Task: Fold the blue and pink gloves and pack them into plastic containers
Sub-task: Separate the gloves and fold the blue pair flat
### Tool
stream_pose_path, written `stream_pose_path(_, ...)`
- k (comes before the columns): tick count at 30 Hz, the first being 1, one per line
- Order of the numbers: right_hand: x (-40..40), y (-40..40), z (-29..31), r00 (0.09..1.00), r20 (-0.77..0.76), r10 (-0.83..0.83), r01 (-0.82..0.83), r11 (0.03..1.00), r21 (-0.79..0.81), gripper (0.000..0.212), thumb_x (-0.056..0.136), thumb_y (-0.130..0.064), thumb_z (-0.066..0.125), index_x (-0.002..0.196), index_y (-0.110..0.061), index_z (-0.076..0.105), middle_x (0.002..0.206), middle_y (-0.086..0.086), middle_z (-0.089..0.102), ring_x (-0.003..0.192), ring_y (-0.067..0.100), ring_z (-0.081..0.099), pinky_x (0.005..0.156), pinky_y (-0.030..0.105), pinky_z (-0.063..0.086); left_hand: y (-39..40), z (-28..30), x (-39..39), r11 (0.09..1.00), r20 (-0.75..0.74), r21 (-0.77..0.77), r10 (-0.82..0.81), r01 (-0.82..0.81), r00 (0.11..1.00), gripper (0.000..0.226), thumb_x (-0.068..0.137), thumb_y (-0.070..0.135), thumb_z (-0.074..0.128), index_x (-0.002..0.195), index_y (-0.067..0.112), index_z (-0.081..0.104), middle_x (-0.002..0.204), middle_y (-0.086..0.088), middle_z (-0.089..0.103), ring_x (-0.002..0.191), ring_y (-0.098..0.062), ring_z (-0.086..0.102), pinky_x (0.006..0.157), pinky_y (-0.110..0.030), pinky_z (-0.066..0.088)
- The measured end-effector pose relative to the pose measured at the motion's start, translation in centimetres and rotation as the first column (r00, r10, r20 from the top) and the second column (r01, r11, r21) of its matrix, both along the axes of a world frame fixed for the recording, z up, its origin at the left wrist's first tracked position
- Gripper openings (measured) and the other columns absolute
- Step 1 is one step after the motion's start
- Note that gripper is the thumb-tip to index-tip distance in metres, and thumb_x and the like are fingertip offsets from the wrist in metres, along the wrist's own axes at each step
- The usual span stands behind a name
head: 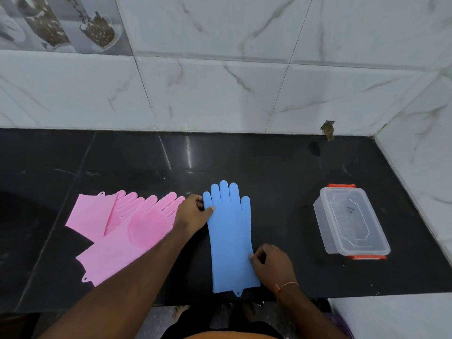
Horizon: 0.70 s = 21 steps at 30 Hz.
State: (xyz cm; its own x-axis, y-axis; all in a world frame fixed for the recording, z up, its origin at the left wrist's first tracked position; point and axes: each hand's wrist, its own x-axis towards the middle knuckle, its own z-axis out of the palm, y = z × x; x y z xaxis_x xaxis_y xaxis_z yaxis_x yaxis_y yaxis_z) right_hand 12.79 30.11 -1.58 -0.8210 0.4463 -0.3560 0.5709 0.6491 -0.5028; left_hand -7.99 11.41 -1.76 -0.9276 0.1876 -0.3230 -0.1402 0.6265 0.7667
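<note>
Blue glove (231,241): smooth rubbery, flat at frame centre on the glossy black stone surface (281,172), cuff toward the viewer. Left hand (193,212) pinches its little-finger edge; right hand (271,263) pinches the cuff's right side. Pink gloves (117,231): two, overlapping, left of centre, one showing a bristled palm. Container (351,221): clear plastic, rectangular, orange clips, at right, well apart.

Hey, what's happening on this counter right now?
A person is laying a blue glove flat on the black counter. The left hand pinches its edge near the thumb, and the right hand pinches the cuff side. It is not folded yet. Two pink gloves lie overlapping to the left, untouched. A clear plastic container with its lid on sits to the right.
</note>
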Motion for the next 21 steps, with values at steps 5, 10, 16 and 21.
stream_pose_path(5, 0.5, 1.7, 0.7, 0.984, -0.084, 0.159, -0.154, 0.986, 0.064, 0.009, 0.100, -0.033, 0.066, 0.092, -0.031, 0.063, 0.093, -0.015, 0.063, 0.081, 0.004, 0.060, 0.070, 0.012, 0.043, -3.6, 1.1, 2.6, 0.941, -0.262, -0.205, -0.319, 0.271, 0.911, 0.025, 0.101, 0.033, 0.072, 0.126, 0.032, 0.067, 0.117, 0.018, 0.068, 0.095, -0.004, 0.067, 0.088, -0.028, 0.060)
stream_pose_path(10, -0.4, 4.6, 1.2, 0.831, -0.042, 0.555, -0.535, 0.817, 0.214, 0.037, 0.106, -0.020, 0.057, 0.141, -0.029, 0.064, 0.134, -0.007, 0.062, 0.118, 0.015, 0.060, 0.100, 0.025, 0.051, -7.1, 0.2, 5.7, 0.673, -0.274, -0.359, -0.738, 0.646, 0.617, 0.028, 0.107, 0.029, 0.064, 0.133, 0.029, 0.074, 0.133, 0.011, 0.070, 0.118, -0.006, 0.064, 0.098, -0.015, 0.045)
stream_pose_path(16, -2.2, 5.6, 0.8, 0.613, 0.013, 0.790, -0.751, 0.578, 0.320, 0.036, 0.109, -0.038, 0.051, 0.139, -0.031, 0.068, 0.138, -0.005, 0.064, 0.117, 0.018, 0.059, 0.095, 0.034, 0.055, -6.8, -0.8, 7.1, 0.463, -0.300, -0.519, -0.886, 0.719, 0.354, 0.037, 0.111, 0.042, 0.053, 0.135, 0.026, 0.077, 0.139, 0.002, 0.071, 0.126, -0.018, 0.064, 0.099, -0.035, 0.057)
stream_pose_path(21, -2.2, 6.1, 0.2, 0.548, -0.037, 0.836, -0.748, 0.510, 0.425, 0.026, 0.102, -0.036, 0.063, 0.123, -0.029, 0.077, 0.120, -0.002, 0.069, 0.104, 0.020, 0.062, 0.074, 0.037, 0.061, -6.4, -1.0, 6.9, 0.448, -0.337, -0.520, -0.890, 0.727, 0.308, 0.029, 0.109, 0.033, 0.060, 0.133, 0.023, 0.073, 0.132, 0.000, 0.067, 0.120, -0.020, 0.062, 0.081, -0.029, 0.053)
